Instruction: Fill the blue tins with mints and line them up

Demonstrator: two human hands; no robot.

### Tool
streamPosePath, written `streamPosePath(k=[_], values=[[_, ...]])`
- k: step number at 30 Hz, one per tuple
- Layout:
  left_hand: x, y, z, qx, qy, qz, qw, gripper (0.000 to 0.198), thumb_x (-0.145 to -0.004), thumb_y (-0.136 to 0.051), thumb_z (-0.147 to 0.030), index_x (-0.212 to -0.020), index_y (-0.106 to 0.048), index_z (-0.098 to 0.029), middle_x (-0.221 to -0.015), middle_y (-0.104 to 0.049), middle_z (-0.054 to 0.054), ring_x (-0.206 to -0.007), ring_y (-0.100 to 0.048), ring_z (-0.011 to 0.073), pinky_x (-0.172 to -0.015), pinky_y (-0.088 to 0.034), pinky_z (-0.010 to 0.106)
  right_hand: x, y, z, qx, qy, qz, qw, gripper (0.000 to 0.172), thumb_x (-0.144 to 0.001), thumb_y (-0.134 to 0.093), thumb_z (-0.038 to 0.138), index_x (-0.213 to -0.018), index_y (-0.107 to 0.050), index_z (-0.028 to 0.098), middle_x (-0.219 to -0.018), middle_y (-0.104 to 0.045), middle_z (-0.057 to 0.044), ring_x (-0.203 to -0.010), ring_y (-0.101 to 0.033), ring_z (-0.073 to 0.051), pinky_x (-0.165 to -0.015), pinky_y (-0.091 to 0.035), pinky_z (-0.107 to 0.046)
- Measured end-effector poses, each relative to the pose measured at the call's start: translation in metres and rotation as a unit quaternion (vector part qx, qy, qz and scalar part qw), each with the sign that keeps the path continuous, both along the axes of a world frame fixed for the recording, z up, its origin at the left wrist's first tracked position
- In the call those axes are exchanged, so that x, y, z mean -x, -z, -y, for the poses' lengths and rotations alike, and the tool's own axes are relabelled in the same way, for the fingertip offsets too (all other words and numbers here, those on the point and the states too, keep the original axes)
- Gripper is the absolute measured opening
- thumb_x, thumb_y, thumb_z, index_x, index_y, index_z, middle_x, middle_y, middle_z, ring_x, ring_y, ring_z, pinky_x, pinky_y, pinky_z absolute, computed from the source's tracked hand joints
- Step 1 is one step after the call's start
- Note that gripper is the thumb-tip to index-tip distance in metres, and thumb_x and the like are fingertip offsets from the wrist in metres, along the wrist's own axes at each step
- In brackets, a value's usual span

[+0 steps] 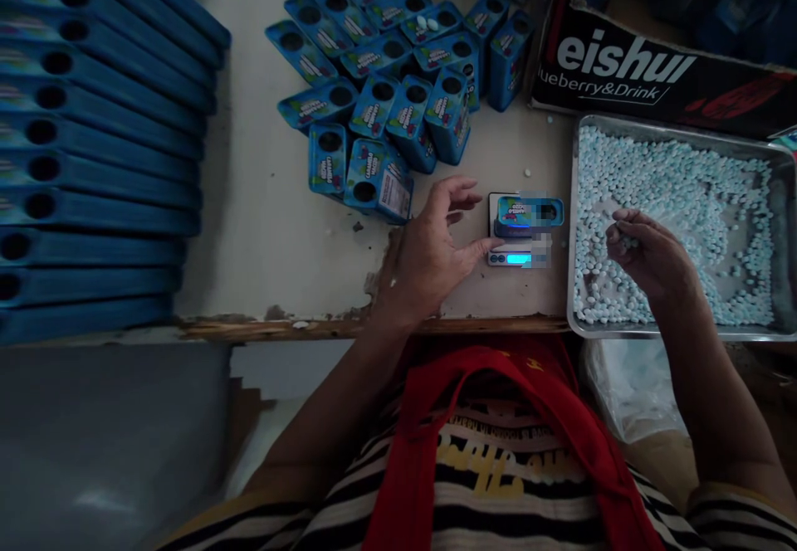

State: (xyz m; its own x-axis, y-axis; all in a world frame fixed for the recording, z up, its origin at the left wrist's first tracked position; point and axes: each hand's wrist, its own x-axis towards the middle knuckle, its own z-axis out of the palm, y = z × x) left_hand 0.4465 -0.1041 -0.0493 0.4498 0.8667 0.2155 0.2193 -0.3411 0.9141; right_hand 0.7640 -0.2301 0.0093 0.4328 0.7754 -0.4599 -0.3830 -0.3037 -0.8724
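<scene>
head view: the left hand (436,248), open and spread, touches the small silver pocket scale (516,258) bearing a blue rectangular candy tin (528,213) at centre. at 3 o'clock the right hand (644,254) pinches a few pale blue candy pellets (625,241) above the shallow steel tray (672,332). this looks like filling by weight, which calls for careful aim at the tin's round hole.

Stack of blue boxes (105,119) lay along table (261,227) left edge; blue tins (386,78) piled mid-back; black carton (653,78) at back-right corner.
</scene>
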Motion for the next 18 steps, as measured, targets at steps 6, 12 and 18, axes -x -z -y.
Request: streamPosePath(k=[6,12,18], values=[[-0.017,0.005,0.000,0.051,0.004,0.017,0.999,0.070,-0.089,-0.099,-0.032,-0.148,-0.061,-0.026,-0.146,-0.075,0.010,-0.141,-0.073,0.0296,-0.120,-0.063,0.045,-0.006,-0.006,0.004,-0.004,-0.037,0.085,0.996,0.012,-0.084,-0.085,0.029,-0.095,-0.082,0.026,-0.079,-0.072,0.000,-0.070,-0.064,-0.013,-0.068,-0.057,-0.024],[-0.052,-0.006,-0.010,-0.052,0.090,-0.039,0.994,0.038,-0.098,-0.085,-0.019,-0.134,-0.075,-0.022,-0.126,-0.082,0.006,-0.117,-0.078,0.0256,-0.108,-0.065,0.038,0.008,0.000,0.006,-0.037,-0.082,0.490,0.867,0.033,-0.096,-0.084,0.059,-0.110,-0.087,0.029,-0.146,-0.077,-0.012,-0.155,-0.060,-0.038,-0.133,-0.042,-0.060],[-0.086,-0.055,-0.002,-0.393,0.194,-0.103,0.893,0.034,-0.115,-0.060,-0.019,-0.138,-0.079,-0.035,-0.141,-0.078,0.005,-0.143,-0.068,0.0301,-0.141,-0.037,0.067,0.042,0.025,-0.008,-0.064,0.048,-0.107,0.991,0.045,-0.110,-0.066,0.069,-0.109,-0.076,0.026,-0.101,-0.082,-0.004,-0.090,-0.077,-0.020,-0.084,-0.067,-0.035]])
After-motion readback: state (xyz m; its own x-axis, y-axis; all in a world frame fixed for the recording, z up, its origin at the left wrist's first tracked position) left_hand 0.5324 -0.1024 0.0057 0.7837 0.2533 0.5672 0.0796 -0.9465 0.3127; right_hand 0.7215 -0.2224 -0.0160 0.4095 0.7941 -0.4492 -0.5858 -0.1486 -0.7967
